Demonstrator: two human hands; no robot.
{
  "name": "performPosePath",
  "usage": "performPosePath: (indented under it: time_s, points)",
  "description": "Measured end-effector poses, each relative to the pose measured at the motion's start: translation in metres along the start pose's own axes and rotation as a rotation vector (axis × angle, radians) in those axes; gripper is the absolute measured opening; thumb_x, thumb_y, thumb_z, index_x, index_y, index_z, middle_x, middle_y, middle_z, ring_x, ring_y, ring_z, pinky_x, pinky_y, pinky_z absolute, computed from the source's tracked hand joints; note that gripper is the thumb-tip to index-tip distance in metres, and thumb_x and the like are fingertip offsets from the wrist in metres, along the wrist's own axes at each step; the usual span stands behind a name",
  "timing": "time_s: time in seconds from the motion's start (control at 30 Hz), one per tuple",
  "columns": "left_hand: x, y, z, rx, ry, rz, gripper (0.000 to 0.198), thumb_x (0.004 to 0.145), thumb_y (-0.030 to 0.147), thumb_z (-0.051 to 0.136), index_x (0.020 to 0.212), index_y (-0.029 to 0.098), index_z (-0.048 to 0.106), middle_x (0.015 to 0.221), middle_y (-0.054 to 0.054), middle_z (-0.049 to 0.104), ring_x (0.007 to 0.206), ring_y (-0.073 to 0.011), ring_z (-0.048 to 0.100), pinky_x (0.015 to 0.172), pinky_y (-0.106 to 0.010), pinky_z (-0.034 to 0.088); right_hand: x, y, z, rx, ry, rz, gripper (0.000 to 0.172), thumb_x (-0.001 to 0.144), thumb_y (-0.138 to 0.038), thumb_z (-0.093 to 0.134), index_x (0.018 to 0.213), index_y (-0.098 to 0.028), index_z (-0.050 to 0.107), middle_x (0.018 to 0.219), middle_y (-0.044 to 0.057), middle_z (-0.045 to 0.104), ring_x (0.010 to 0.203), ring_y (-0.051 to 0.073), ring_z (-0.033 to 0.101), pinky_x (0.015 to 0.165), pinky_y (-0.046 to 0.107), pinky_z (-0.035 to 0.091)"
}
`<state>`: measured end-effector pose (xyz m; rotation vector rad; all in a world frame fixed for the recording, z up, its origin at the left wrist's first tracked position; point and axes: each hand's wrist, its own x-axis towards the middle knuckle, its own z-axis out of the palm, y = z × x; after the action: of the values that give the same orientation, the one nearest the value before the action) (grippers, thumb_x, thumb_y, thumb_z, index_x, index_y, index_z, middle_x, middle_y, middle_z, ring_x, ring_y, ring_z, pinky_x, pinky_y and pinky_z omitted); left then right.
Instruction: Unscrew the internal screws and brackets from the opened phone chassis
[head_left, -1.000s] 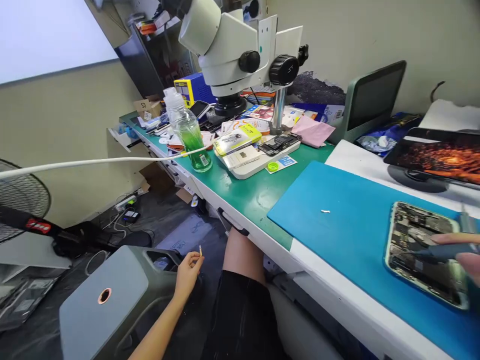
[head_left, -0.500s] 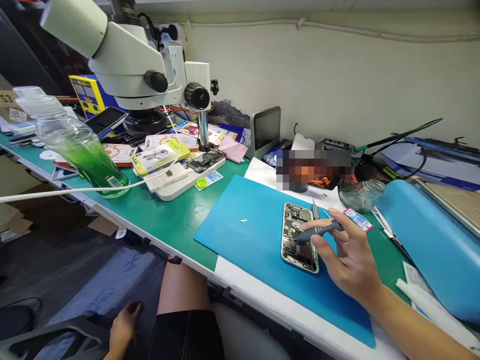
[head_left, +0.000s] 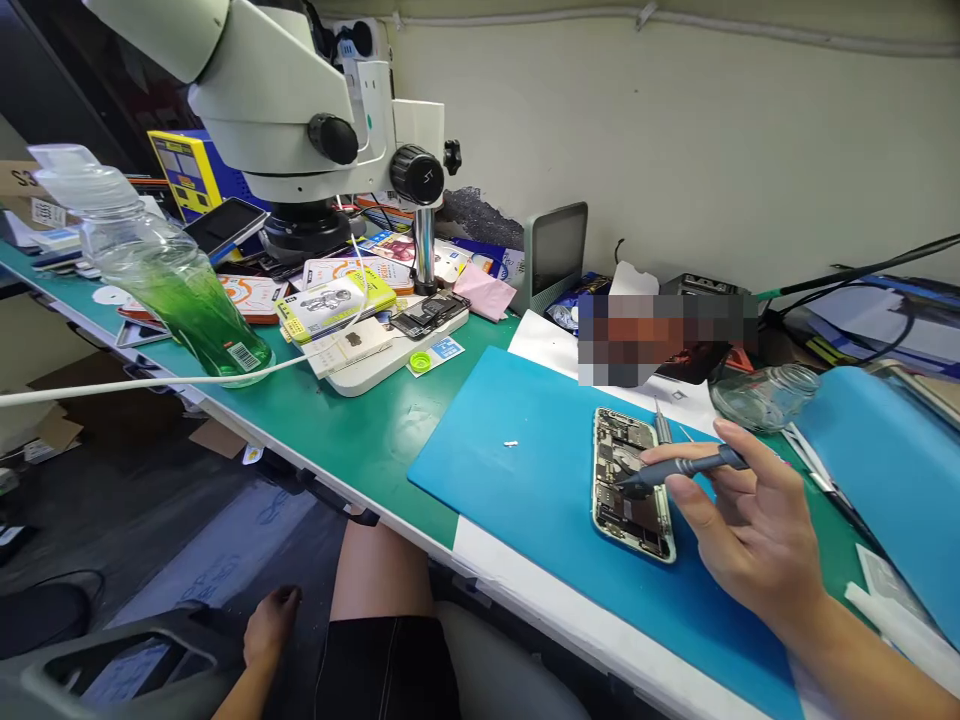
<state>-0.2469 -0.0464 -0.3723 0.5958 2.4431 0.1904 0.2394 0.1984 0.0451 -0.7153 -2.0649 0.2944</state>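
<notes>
Phone point(head_left: 628, 512), opened with its internal components exposed, lies face up on the blue mat point(head_left: 487, 510), right of the frame's centre. Right hand point(head_left: 757, 530), at the right of the frame, grips a grey tool point(head_left: 686, 467) between thumb and fingers; the dark tip points down over the phone's interior — from where I stand, tip contact cannot be confirmed. A second slim tool point(head_left: 662, 428) lies just beyond the phone's upper right edge. A small white piece point(head_left: 511, 443) sits on the mat, left of the phone. Left hand point(head_left: 271, 625) is at lower left, below the table edge, fingers curled inward — whether they hold anything, I cannot tell. Microscope point(head_left: 277, 130) occupies the upper left; a bottle of green liquid point(head_left: 202, 305) leans below it.
</notes>
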Motion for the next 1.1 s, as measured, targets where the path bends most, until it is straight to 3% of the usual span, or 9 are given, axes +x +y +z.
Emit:
performPosePath:
  time_s: [0.23,0.37,0.6,0.8,0.93,1.1]
  points:
    - [-0.001,0.008,0.009,-0.123,-0.077,-0.072,0.036,0.100,0.039,0.070,0.129,0.019,0.063,0.129,-0.009,0.065,0.113,-0.0262,0.067,0.093,-0.045,0.060,0.004,0.005,-0.002,-0.029,0.013,0.048,0.068,0.095,-0.019,0.072,0.155,-0.039,0.047,0.094,0.006,0.081,0.085,0.026,0.082,0.070,0.037,0.068]
    - [-0.001,0.011,0.016,-0.172,-0.076,-0.091,0.037,0.100,0.039,0.069,0.130,0.019,0.063,0.130,-0.010,0.065,0.113,-0.0263,0.067,0.094,-0.046,0.060,0.003,0.013,-0.003,-0.047,-0.006,0.095,0.072,0.091,-0.028,0.078,0.155,-0.040,0.046,0.091,0.008,0.083,0.072,0.028,0.081,0.044,0.030,0.059]
    - [-0.004,0.013,0.017,-0.203,-0.079,-0.105,0.037,0.100,0.039,0.069,0.130,0.018,0.063,0.131,-0.010,0.065,0.113,-0.0262,0.067,0.094,-0.046,0.060,-0.001,0.015,-0.003,-0.074,0.024,0.141,0.073,0.087,-0.039,0.082,0.151,-0.046,0.048,0.089,0.007,0.082,0.054,0.025,0.074,0.037,0.030,0.052]
    - [-0.004,0.013,0.015,-0.208,-0.069,-0.114,0.037,0.099,0.041,0.070,0.128,0.018,0.064,0.129,-0.008,0.065,0.113,-0.0279,0.067,0.093,-0.045,0.060,0.001,0.010,-0.003,-0.046,0.003,0.128,0.072,0.090,-0.034,0.079,0.154,-0.044,0.046,0.092,0.008,0.083,0.077,0.031,0.082,0.054,0.038,0.066]
    - [-0.005,0.013,0.016,-0.209,-0.054,-0.125,0.037,0.101,0.040,0.068,0.131,0.018,0.063,0.131,-0.011,0.064,0.113,-0.0259,0.067,0.095,-0.047,0.060,0.002,0.005,0.001,-0.070,0.019,0.124,0.075,0.091,-0.021,0.076,0.157,-0.041,0.044,0.096,0.008,0.081,0.083,0.029,0.082,0.062,0.039,0.068]
    - [-0.013,0.009,0.012,-0.224,-0.047,-0.112,0.036,0.100,0.041,0.069,0.128,0.018,0.064,0.129,-0.009,0.065,0.113,-0.0267,0.067,0.094,-0.046,0.059,0.004,0.005,0.002,-0.069,-0.032,-0.016,0.077,0.093,-0.011,0.069,0.159,-0.040,0.041,0.099,0.005,0.079,0.085,0.025,0.082,0.069,0.038,0.069]
